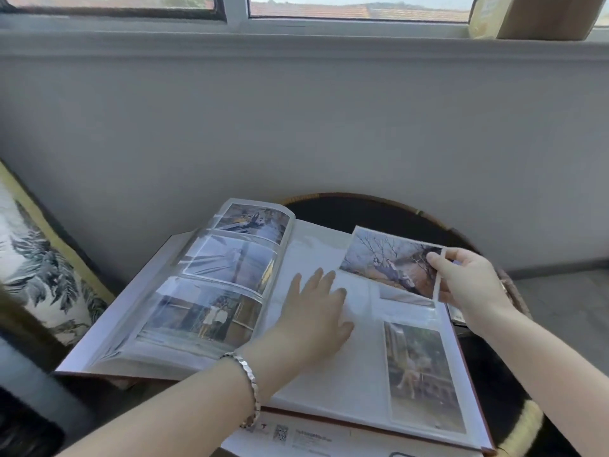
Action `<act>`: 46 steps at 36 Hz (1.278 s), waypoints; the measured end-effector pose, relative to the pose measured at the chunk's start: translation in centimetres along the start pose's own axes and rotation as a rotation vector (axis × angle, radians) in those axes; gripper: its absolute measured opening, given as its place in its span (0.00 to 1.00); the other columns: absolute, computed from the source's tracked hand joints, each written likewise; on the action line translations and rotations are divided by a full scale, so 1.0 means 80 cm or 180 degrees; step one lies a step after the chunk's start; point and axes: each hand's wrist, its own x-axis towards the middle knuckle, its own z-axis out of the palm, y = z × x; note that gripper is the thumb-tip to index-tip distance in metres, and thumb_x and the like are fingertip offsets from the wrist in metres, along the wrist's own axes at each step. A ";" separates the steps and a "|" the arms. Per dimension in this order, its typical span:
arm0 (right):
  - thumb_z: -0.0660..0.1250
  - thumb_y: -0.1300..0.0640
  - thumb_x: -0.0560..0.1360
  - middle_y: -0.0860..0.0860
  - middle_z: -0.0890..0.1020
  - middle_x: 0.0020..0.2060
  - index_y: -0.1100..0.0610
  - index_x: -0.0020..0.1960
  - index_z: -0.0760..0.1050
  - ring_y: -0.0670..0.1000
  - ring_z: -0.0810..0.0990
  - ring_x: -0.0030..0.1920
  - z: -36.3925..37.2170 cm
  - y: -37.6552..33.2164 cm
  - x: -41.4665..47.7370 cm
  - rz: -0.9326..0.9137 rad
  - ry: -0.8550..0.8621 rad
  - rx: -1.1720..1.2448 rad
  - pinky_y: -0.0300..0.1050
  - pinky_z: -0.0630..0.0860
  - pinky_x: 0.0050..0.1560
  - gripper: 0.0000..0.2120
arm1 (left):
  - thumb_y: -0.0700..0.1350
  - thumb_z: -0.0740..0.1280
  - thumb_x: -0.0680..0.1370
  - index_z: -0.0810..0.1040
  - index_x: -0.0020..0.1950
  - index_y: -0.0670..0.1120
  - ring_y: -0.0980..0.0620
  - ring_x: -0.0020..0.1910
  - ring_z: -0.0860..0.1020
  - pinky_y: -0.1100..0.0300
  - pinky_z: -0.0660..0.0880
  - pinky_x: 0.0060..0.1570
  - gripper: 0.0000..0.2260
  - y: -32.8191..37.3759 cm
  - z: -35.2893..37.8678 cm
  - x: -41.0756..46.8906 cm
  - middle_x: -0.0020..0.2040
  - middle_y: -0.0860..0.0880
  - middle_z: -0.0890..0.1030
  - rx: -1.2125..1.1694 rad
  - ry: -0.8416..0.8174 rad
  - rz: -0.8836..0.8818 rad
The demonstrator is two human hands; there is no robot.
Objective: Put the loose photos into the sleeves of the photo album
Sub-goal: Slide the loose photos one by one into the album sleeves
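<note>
From the head camera we see the photo album [329,384] lying open on a round dark table [379,201] with a woven rim, set against a grey wall below a window [346,8]. A leaf-print cushion [43,275] leans at the left, and a cardboard box [540,18] stands on the sill at the upper right. A printed sheet [296,437] with a QR code pokes out from under the album's near edge.

Our left hand [316,308] lies flat on the right page, fingers straight and spread, holding nothing; a silver bracelet [247,387] circles its wrist. Our right hand [471,285] pinches the loose photo [385,258] by its right edge, thumb on top, and holds it tilted over the upper right of that page.

The held photo covers most of a sleeve print [405,296] beneath it, so we cannot make that one out. Something dark sits at the album's right edge under our right wrist; we cannot tell what it is. The table's near side is hidden by the album and our arms.

We count three sleeved photos on the left page [211,291], one upright photo [421,374] low on the right page, and one loose photo in hand.
</note>
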 end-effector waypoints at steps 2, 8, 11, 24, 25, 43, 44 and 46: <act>0.62 0.60 0.78 0.57 0.80 0.39 0.63 0.48 0.76 0.52 0.77 0.37 0.005 0.012 0.003 0.0037 -0.0024 -0.0243 0.51 0.76 0.45 0.07 | 0.61 0.55 0.78 0.53 0.76 0.53 0.49 0.76 0.39 0.44 0.36 0.72 0.29 -0.017 0.011 0.000 0.78 0.50 0.43 0.0014 -0.0238 -0.0156; 0.59 0.60 0.78 0.59 0.79 0.42 0.67 0.50 0.75 0.56 0.76 0.40 0.016 0.023 0.017 -0.0158 0.0208 -0.0867 0.50 0.75 0.43 0.11 | 0.62 0.55 0.77 0.63 0.69 0.48 0.48 0.71 0.59 0.48 0.53 0.70 0.26 -0.026 0.010 0.007 0.71 0.49 0.65 0.0022 0.0147 -0.0291; 0.58 0.60 0.77 0.59 0.77 0.41 0.66 0.49 0.75 0.57 0.73 0.42 0.014 0.028 0.026 -0.0165 0.0414 -0.1036 0.45 0.67 0.35 0.10 | 0.60 0.56 0.78 0.67 0.66 0.47 0.45 0.66 0.63 0.50 0.57 0.65 0.22 -0.018 0.006 0.021 0.65 0.47 0.67 0.0032 0.0225 -0.0419; 0.56 0.63 0.80 0.56 0.73 0.44 0.65 0.56 0.71 0.52 0.69 0.42 -0.003 0.024 0.050 -0.0453 0.0776 -0.1082 0.23 0.63 0.21 0.10 | 0.63 0.54 0.77 0.54 0.76 0.47 0.47 0.76 0.41 0.50 0.39 0.74 0.32 -0.015 0.011 0.089 0.78 0.46 0.47 -0.0461 0.0141 -0.0746; 0.56 0.63 0.80 0.56 0.73 0.44 0.66 0.57 0.71 0.52 0.69 0.41 -0.004 0.025 0.051 -0.0474 0.0805 -0.1062 0.23 0.63 0.21 0.10 | 0.63 0.54 0.77 0.54 0.76 0.48 0.47 0.76 0.41 0.49 0.38 0.74 0.32 -0.012 0.011 0.094 0.78 0.47 0.47 -0.0490 0.0168 -0.0767; 0.59 0.60 0.79 0.60 0.77 0.35 0.63 0.51 0.72 0.57 0.75 0.35 0.009 0.051 0.073 -0.0461 0.0312 -0.0968 0.27 0.62 0.18 0.07 | 0.59 0.51 0.80 0.65 0.71 0.57 0.49 0.77 0.45 0.47 0.36 0.72 0.20 0.000 0.037 0.111 0.77 0.53 0.56 -0.0631 0.0703 -0.0858; 0.59 0.60 0.79 0.61 0.79 0.39 0.62 0.50 0.72 0.59 0.77 0.39 0.010 0.051 0.075 -0.0431 0.0308 -0.0967 0.27 0.63 0.18 0.06 | 0.59 0.51 0.80 0.66 0.70 0.57 0.49 0.77 0.45 0.47 0.36 0.71 0.20 -0.001 0.037 0.111 0.77 0.53 0.57 -0.0645 0.0718 -0.0851; 0.59 0.60 0.79 0.60 0.79 0.44 0.58 0.50 0.72 0.58 0.78 0.42 0.013 0.049 0.076 -0.0408 0.0280 -0.0933 0.26 0.64 0.18 0.03 | 0.58 0.51 0.80 0.66 0.70 0.57 0.50 0.77 0.46 0.47 0.35 0.71 0.19 -0.001 0.038 0.111 0.76 0.54 0.57 -0.0662 0.0742 -0.0828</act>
